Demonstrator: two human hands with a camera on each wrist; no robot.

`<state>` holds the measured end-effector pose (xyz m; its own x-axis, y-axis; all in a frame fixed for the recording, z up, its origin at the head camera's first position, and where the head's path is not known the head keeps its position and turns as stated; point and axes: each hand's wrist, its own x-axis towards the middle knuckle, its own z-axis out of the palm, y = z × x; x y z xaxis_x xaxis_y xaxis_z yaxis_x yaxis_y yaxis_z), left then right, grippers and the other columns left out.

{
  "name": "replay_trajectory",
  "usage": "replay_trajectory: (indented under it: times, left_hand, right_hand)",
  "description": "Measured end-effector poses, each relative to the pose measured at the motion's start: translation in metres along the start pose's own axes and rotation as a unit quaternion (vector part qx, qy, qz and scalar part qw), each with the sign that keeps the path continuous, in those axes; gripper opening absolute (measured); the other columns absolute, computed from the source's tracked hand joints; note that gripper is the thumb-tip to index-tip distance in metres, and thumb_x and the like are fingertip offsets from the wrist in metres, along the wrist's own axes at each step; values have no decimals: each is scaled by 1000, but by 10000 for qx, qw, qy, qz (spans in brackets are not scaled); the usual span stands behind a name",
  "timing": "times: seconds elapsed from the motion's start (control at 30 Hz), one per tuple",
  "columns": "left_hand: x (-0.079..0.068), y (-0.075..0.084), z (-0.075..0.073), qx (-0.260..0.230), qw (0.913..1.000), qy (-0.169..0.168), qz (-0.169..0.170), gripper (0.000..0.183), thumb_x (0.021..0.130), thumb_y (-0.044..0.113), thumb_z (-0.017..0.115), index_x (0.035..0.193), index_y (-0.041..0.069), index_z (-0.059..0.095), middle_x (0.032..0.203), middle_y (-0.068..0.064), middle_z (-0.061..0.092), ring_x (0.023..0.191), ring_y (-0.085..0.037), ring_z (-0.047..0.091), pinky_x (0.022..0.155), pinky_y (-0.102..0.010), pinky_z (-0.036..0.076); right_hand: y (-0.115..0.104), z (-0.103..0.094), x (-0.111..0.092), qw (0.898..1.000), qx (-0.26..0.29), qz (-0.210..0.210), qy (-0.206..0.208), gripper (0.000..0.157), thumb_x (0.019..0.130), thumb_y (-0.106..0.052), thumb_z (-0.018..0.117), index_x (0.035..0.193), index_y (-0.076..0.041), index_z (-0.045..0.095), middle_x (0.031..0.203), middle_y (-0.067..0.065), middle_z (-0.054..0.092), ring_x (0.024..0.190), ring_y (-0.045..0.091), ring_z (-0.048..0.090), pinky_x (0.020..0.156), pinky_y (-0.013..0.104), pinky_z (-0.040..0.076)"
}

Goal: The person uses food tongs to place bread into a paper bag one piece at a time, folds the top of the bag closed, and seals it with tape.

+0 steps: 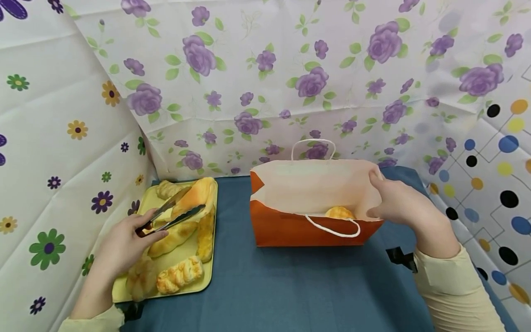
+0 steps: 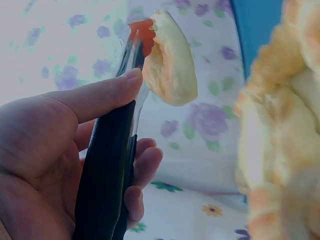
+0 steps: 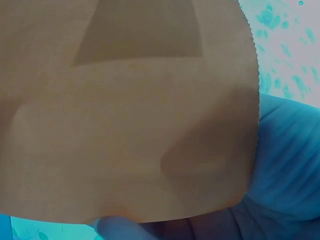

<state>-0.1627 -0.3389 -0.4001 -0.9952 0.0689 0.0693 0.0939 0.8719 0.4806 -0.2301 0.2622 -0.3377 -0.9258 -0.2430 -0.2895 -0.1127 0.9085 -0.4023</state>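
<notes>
My left hand (image 1: 124, 242) holds a pair of tongs (image 1: 159, 221) with dark handles over the left part of a yellow tray (image 1: 207, 279). In the head view the tong arms spread over the breads, with a golden bread (image 1: 198, 193) by their tips. The left wrist view has a pale curved bread (image 2: 180, 65) against the tongs' reddish tip. My right hand (image 1: 400, 200) grips the right side edge of an orange paper bag (image 1: 307, 233), which gapes upward. In the right wrist view, fingers (image 3: 125, 227) curl at the edge of the bag's brown inner paper (image 3: 125, 140).
Inside the bag lies a round golden bread (image 1: 340, 212). White cord handles (image 1: 332, 230) stand at its front and back. The tray also bears a braided bread (image 1: 180, 275) and several others. A blue cloth (image 1: 265, 290) covers the table, with patterned sheets (image 1: 249, 92) around it.
</notes>
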Motion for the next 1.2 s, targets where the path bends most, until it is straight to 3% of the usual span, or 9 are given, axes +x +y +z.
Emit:
replay_trajectory:
  times: [0.07, 0.13, 0.33, 0.5, 0.63, 0.7, 0.8, 0.93, 1.2]
  left_hand:
    - [0, 8, -4, -21, 9996, 250, 128, 79, 99, 44, 79, 159, 3, 49, 105, -14, 65, 68, -19, 50, 58, -33, 42]
    - [0, 16, -7, -28, 9982, 528, 290, 77, 98, 41, 81, 158, 3, 51, 101, -11, 64, 71, -18, 52, 56, -31, 43]
    - [1, 44, -19, -117, 9927, 958, 722, 75, 96, 37, 84, 157, 6, 53, 126, -23, 67, 74, -20, 52, 57, -31, 42]
    - [5, 79, -25, -191, 9853, 1138, 1259, 72, 94, 31, 87, 156, 12, 57, 123, -12, 71, 72, -16, 55, 53, -30, 41]
    - [10, 106, -26, -235, 9746, 1258, 1838, 69, 90, 24, 90, 152, 12, 63, 119, -4, 72, 73, -8, 62, 51, -26, 43]
    - [12, 117, -25, -268, 9688, 1289, 2100, 67, 89, 20, 91, 150, 10, 65, 115, -3, 72, 74, -8, 65, 51, -24, 43]
    - [17, 133, -23, -240, 9632, 1295, 2345, 66, 88, 18, 92, 148, 12, 67, 117, -1, 73, 77, -8, 66, 53, -25, 44]
    - [24, 151, -18, -38, 9631, 1135, 2440, 65, 89, 22, 91, 149, 16, 67, 112, 2, 71, 82, -11, 63, 56, -29, 46]
    - [43, 184, -13, 606, 9608, 597, 2639, 69, 91, 31, 89, 153, 20, 63, 125, -2, 70, 76, -13, 60, 58, -32, 47]
  right_hand:
    - [0, 0, 0, 10000, -25, -2, 9, 112, 97, -25, 80, 169, 3, -1, 140, 37, 55, 65, 20, 58, 67, 40, 50]
    - [1, 0, -1, 10000, 7, 9, 17, 112, 96, -25, 80, 169, 2, 0, 148, 38, 49, 65, 20, 58, 67, 39, 50]
    - [3, -1, -1, 10000, 53, 78, -6, 112, 97, -25, 79, 169, 0, -2, 122, 28, 62, 61, 22, 55, 62, 38, 47]
    - [4, -2, -1, 9999, -30, 148, -32, 114, 97, -27, 80, 169, 0, -4, 99, 14, 64, 62, 22, 55, 63, 39, 47]
    - [4, -3, -1, 9999, -11, 133, -14, 113, 97, -27, 79, 169, 1, -3, 107, 20, 65, 62, 22, 55, 63, 39, 47]
    - [5, -2, -2, 9999, 25, 97, 9, 113, 97, -26, 80, 169, 1, -3, 121, 28, 63, 62, 22, 55, 64, 39, 48]
    - [5, -1, -2, 9999, 97, 68, 6, 112, 96, -25, 80, 169, 1, -2, 125, 30, 62, 62, 22, 55, 63, 39, 48]
    - [5, 0, -3, 9999, 122, 86, -26, 112, 96, -24, 79, 169, 0, -3, 102, 17, 64, 59, 22, 53, 61, 38, 47]
    - [2, 1, 0, 9999, -38, 89, 64, 112, 96, -27, 80, 170, 0, 1, 96, 12, 63, 60, 22, 54, 58, 38, 45]
